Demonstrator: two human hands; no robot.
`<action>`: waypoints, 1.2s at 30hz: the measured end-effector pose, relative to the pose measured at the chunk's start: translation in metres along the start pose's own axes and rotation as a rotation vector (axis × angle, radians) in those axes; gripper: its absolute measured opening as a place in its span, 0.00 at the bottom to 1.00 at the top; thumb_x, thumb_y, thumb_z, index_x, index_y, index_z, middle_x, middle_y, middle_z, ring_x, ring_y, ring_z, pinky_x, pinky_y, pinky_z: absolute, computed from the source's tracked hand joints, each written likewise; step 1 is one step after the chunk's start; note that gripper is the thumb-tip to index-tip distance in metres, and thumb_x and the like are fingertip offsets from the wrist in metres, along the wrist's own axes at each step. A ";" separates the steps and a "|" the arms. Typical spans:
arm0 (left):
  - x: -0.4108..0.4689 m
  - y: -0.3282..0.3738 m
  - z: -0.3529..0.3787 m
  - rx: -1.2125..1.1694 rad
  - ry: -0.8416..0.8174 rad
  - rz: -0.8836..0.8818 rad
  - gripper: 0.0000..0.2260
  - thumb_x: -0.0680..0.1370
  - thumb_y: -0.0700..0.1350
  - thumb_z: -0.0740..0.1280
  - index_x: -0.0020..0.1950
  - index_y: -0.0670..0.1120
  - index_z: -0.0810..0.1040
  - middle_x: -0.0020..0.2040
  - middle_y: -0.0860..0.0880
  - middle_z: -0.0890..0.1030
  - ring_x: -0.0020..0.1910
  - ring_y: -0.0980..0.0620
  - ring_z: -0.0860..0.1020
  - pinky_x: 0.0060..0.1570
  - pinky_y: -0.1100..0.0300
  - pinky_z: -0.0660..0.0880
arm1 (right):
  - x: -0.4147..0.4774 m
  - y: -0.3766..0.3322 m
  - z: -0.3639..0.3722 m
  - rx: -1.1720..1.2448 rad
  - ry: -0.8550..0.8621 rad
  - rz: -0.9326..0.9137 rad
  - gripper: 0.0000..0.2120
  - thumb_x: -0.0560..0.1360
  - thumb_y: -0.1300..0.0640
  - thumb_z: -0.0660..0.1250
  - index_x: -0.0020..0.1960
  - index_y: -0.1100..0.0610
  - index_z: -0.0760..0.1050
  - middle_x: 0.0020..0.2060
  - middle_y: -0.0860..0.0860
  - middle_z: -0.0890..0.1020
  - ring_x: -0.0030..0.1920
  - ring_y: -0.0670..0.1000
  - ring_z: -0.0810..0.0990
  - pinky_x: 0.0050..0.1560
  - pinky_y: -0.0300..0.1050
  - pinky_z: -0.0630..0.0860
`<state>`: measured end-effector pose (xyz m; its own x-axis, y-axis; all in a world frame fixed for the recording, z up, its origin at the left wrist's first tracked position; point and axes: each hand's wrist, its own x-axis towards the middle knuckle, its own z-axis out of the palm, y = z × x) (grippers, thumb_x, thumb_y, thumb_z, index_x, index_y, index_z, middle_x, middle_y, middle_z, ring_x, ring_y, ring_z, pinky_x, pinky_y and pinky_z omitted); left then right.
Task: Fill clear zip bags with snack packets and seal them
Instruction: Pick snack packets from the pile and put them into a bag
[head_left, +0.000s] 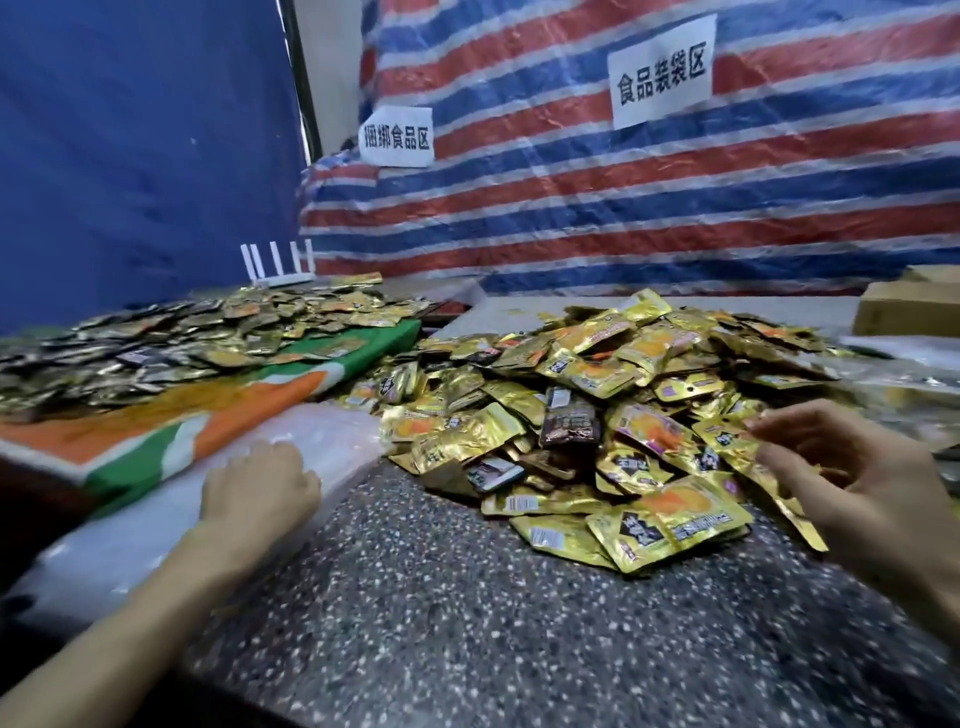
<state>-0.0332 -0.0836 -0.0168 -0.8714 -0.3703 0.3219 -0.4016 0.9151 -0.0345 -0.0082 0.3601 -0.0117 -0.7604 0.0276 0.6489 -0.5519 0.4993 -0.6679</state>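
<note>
Crinkly gold foil packets heaped on a speckled tabletop.
Wide, empty fingers on right hand, packets just beyond them; left hand fingers curl onto filmy clear bags, grip unclear.

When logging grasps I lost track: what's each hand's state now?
Left hand: on the clear bags, grip cannot be told.
Right hand: open, holding nothing.

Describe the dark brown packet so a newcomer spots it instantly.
Find the heap of gold snack packets on the speckled table. On its near slope, left of centre, lies the dark brown packet, ringed by shiny gold ones.
</note>
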 end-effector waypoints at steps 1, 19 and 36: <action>0.002 -0.008 0.002 -0.012 -0.027 0.008 0.11 0.80 0.52 0.60 0.49 0.47 0.75 0.56 0.44 0.81 0.55 0.43 0.79 0.49 0.55 0.74 | 0.000 0.001 -0.001 0.008 0.003 -0.001 0.14 0.74 0.62 0.71 0.46 0.42 0.79 0.42 0.42 0.83 0.38 0.46 0.81 0.31 0.36 0.76; -0.036 0.079 -0.100 -1.136 0.115 0.796 0.13 0.81 0.32 0.60 0.49 0.49 0.77 0.42 0.49 0.82 0.40 0.52 0.82 0.40 0.64 0.78 | 0.001 -0.014 -0.012 0.041 -0.059 0.060 0.16 0.73 0.54 0.76 0.59 0.45 0.79 0.51 0.39 0.83 0.52 0.41 0.81 0.53 0.49 0.80; -0.014 0.243 -0.143 -1.353 -1.675 1.000 0.32 0.81 0.61 0.58 0.63 0.32 0.76 0.64 0.36 0.78 0.59 0.34 0.77 0.58 0.57 0.75 | 0.014 -0.005 -0.042 0.571 -0.178 0.181 0.23 0.59 0.44 0.83 0.42 0.60 0.84 0.31 0.54 0.82 0.23 0.45 0.69 0.24 0.34 0.64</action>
<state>-0.0785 0.1663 0.1060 -0.2769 0.9477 -0.1591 -0.1469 0.1219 0.9816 -0.0015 0.3948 0.0155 -0.8770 -0.1009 0.4697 -0.4678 -0.0431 -0.8828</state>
